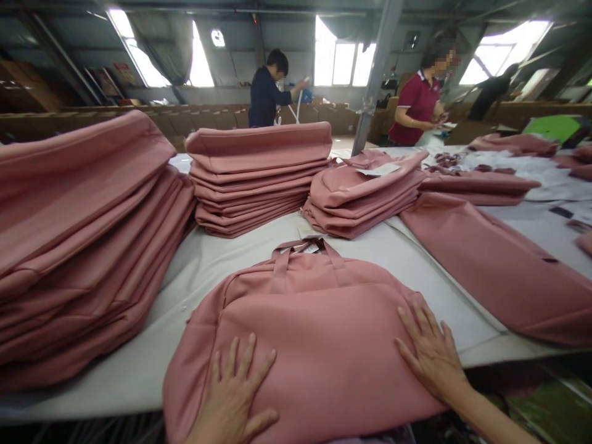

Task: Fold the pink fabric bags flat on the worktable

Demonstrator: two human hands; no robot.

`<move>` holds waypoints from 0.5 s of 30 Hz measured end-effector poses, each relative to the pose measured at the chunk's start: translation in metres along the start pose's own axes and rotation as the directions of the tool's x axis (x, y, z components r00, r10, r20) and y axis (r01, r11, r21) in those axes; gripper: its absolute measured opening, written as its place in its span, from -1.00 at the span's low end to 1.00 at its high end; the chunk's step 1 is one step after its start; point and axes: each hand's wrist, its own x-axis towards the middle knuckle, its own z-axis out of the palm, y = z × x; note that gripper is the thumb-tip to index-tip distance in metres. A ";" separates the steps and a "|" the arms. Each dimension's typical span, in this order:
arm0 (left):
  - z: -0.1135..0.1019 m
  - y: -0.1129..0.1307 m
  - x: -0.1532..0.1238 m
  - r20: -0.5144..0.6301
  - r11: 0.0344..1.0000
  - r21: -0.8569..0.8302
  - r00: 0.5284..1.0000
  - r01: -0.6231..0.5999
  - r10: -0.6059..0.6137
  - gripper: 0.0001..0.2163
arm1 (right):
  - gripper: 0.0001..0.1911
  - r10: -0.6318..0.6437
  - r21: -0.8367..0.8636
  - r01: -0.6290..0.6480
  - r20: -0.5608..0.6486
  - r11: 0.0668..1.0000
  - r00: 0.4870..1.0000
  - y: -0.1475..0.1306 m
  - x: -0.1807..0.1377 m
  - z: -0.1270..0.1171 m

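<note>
A pink duffel bag lies flat in front of me at the table's near edge, its two handles pointing away from me and a white tag showing between them. My left hand rests on the bag's lower left, fingers spread and palm down. On the right side of the bag, my right hand lies flat, its fingers also apart. Neither hand grips anything. The bag's bottom edge reaches slightly past the table edge.
Tall stacks of folded pink bags stand at left and centre back. A smaller stack sits right of centre, and a pink piece lies at right. A metal post rises behind. Co-workers stand beyond the table.
</note>
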 end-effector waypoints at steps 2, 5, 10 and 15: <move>0.007 -0.001 0.000 -0.059 1.000 0.016 0.998 -0.009 0.010 -0.11 | -0.35 0.004 0.018 -0.004 -0.010 1.000 1.000 -0.001 0.001 -0.001; 0.017 -0.002 -0.009 -0.160 0.997 0.046 0.985 -0.062 0.069 -0.15 | -0.33 0.005 0.054 -0.003 -0.046 0.999 0.999 -0.003 -0.003 -0.003; 0.010 -0.012 -0.016 -0.268 0.985 0.078 0.949 -0.151 0.166 -0.26 | -0.28 -0.055 0.080 0.069 -0.165 0.994 0.985 0.002 -0.007 0.002; -0.057 -0.049 0.054 -0.433 0.992 -0.127 0.898 0.021 -0.074 -0.39 | -0.31 -0.194 0.078 0.221 -0.262 0.972 0.945 0.017 0.051 0.002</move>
